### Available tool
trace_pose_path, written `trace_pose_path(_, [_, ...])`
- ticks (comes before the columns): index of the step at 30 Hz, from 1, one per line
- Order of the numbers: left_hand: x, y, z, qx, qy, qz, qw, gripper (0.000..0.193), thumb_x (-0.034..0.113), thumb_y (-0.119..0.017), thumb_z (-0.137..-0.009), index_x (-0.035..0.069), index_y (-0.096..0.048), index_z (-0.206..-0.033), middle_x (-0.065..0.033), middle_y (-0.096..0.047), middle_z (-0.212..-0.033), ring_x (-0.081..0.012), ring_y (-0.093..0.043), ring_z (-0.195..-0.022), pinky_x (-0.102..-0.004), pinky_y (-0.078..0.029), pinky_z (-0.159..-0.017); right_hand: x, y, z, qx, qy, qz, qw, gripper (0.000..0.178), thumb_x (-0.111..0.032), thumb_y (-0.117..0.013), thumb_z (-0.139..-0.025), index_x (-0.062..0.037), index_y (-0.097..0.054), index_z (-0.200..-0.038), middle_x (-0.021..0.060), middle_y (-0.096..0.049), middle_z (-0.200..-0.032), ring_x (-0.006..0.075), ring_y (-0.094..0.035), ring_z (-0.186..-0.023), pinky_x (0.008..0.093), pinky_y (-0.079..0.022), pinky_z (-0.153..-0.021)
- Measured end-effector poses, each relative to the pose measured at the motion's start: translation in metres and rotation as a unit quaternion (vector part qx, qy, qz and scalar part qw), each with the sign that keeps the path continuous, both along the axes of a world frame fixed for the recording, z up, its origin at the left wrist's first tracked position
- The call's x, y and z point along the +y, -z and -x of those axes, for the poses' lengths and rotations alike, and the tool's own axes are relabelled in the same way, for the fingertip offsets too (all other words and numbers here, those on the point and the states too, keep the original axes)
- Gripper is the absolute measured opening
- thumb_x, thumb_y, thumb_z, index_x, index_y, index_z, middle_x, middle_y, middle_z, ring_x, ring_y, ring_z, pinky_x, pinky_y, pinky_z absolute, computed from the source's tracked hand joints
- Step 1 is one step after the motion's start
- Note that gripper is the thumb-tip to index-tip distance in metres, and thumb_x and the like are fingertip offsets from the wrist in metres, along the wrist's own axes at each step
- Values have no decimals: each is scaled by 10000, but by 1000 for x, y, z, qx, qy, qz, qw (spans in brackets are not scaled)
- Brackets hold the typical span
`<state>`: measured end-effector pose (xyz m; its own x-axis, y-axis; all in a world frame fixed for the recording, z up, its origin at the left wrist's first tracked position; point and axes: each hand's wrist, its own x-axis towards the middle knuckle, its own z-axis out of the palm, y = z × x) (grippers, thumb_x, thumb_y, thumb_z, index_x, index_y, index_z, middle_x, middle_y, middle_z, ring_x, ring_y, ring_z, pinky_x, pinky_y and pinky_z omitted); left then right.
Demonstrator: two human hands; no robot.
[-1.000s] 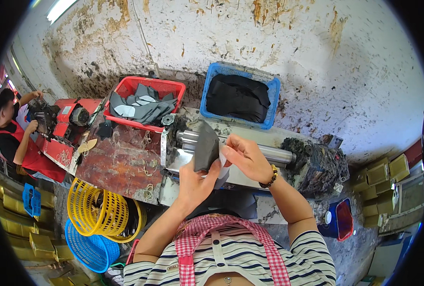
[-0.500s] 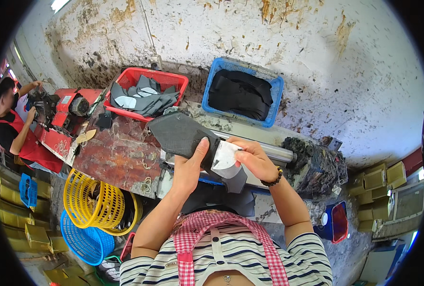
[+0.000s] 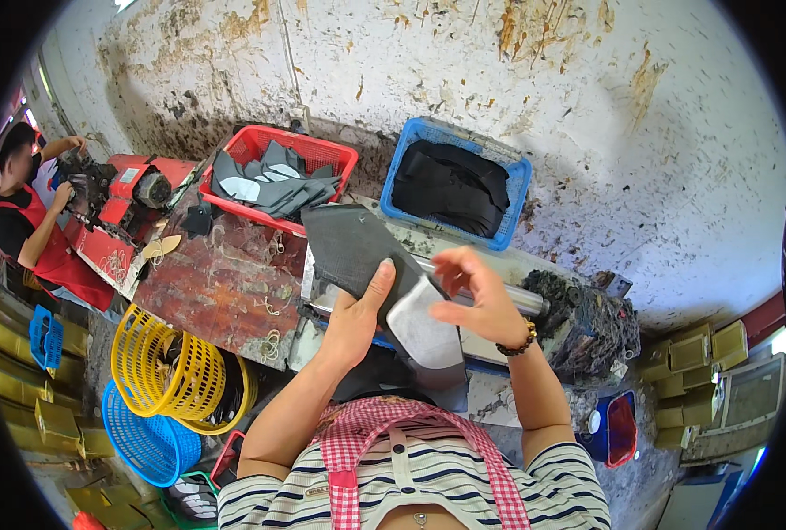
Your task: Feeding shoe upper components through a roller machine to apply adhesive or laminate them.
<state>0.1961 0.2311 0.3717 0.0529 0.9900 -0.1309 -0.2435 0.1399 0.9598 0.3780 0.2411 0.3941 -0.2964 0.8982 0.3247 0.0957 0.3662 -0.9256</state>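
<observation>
Head view: dark flat piece now tilted up from 1 s ago, gripped by left hand just before blue crate, right hand loose, fingers spread, touching its pale lower end.

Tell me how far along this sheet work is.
Done, apparently: black pieces fill the blue crate. In hand: the left hand grips a dark sheet with pale backing; the right hand hovers open beside it. Left: grey pieces in the red crate.

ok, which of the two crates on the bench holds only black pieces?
The blue crate, at the back right. The red crate to its left holds grey pieces with some pale ones mixed in.
</observation>
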Motion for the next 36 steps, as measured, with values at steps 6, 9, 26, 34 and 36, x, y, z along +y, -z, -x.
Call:
trace_pose_path(6, [-8,4,1,-121,78,-72,987,356,234,-581,-853,-25,-524,-1091,-68,-590,-987,-107,-552,-864,-232,-451,-667,-7,-2,-2,-61,-11,104,993,216,-176,-694,-772,-32,-553,-848,-64,-468,-717,-1,-379,-615,168,-320,-524])
trace_pose_path(9, [-10,1,6,-25,67,-116,991,247,-20,-638,-768,-32,-578,-1007,-42,-611,-932,-93,-557,-821,-231,-457,-687,-6,-7,4,-79,-14,67,995,220,-205,-689,-780,-41,-542,-793,-78,-439,-662,-9,-340,-579,164,-274,-487])
trace_pose_path(26, [4,-8,33,-60,132,-188,971,370,243,-607,-846,-18,-553,-1103,-58,-590,-1042,-130,-545,-960,-274,-429,-818,-8,-21,-10,-213,-90,-36,972,138,-84,-616,-758,-28,-602,-884,57,-602,-867,123,-563,-786,256,-456,-716])
trace_pose_path(34, [35,6,52,-179,353,72,915,483,299,-424,-917,2,-364,-1293,-154,-537,-1178,-252,-471,-1159,-361,-429,-914,-2,-22,-39,-198,-5,-411,890,341,77,-571,-559,-91,-638,-848,53,-615,-920,254,-597,-910,428,-436,-848])
trace_pose_path(36, [39,-9,34,100,191,-157,964,556,195,-608,-811,60,-385,-1302,-119,-441,-1299,-244,-400,-1223,-357,-356,-970,9,-21,-37,-171,-37,-366,914,325,86,-582,-570,-112,-634,-821,59,-584,-1019,275,-549,-1020,444,-388,-915])
